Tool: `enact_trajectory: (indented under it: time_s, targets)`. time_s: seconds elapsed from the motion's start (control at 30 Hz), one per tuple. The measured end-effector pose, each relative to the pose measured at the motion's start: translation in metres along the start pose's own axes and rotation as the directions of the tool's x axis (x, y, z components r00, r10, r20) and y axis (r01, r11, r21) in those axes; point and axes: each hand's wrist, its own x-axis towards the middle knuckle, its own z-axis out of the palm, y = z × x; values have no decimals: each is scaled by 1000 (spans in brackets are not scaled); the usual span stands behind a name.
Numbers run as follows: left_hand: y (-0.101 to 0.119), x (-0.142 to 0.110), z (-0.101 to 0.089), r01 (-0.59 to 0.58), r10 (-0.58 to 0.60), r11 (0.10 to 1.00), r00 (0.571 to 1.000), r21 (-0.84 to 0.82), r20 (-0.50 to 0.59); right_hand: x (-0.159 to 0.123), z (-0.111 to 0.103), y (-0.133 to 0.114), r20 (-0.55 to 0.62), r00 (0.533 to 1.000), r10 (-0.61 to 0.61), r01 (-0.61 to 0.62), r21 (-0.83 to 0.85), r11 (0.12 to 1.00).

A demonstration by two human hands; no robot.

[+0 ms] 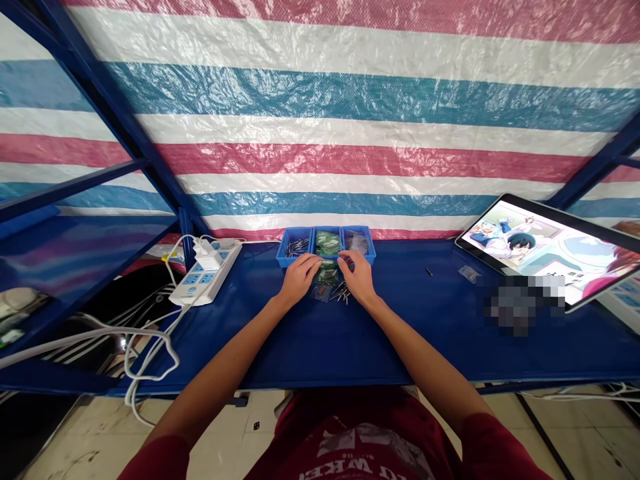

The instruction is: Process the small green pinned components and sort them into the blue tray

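Note:
My left hand (301, 277) and my right hand (357, 273) face each other just in front of a blue three-part bin. Each has curled fingers with the thumb drawn in; what lies in the fingertips is too small to make out. Between them is a green-tinted plastic packet (327, 272). A small clear bag (321, 292) lies below it, and several thin metal screw-like pieces (342, 293) are scattered beside my right hand. The left bin compartment (286, 256) has dark metal pieces, the middle one green packets (327, 241), the right one clear bags (357, 241).
A white power strip (203, 277) with plugs and cables stands on the blue table (320, 353) at the left. At the right, a tablet (545, 247) shows a cartoon. Near it are a small clear packet (469, 273) and a dark short piece (429, 271). Blue frame posts flank the table.

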Motion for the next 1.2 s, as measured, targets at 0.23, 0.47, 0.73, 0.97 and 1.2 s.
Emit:
enact_trajectory:
  time_s: [0.23,0.47,0.73,0.97,1.2]
  targets:
    - [12,2,-5,122,-136,965,990,-232,-45,-2,5,-1,140,986,-85,80,39,996]
    - [14,2,-3,195,-226,909,973,-370,-44,-2,3,-3,159,982,-97,85,83,993]
    - [14,1,-1,300,-342,825,940,-479,1,-4,3,-6,191,979,-75,53,117,992]
    - [15,1,0,308,-367,781,930,-543,0,-4,3,-6,186,981,-56,45,63,997]
    - [14,0,3,353,-412,717,910,-600,44,-5,2,-7,142,989,-42,38,32,999]
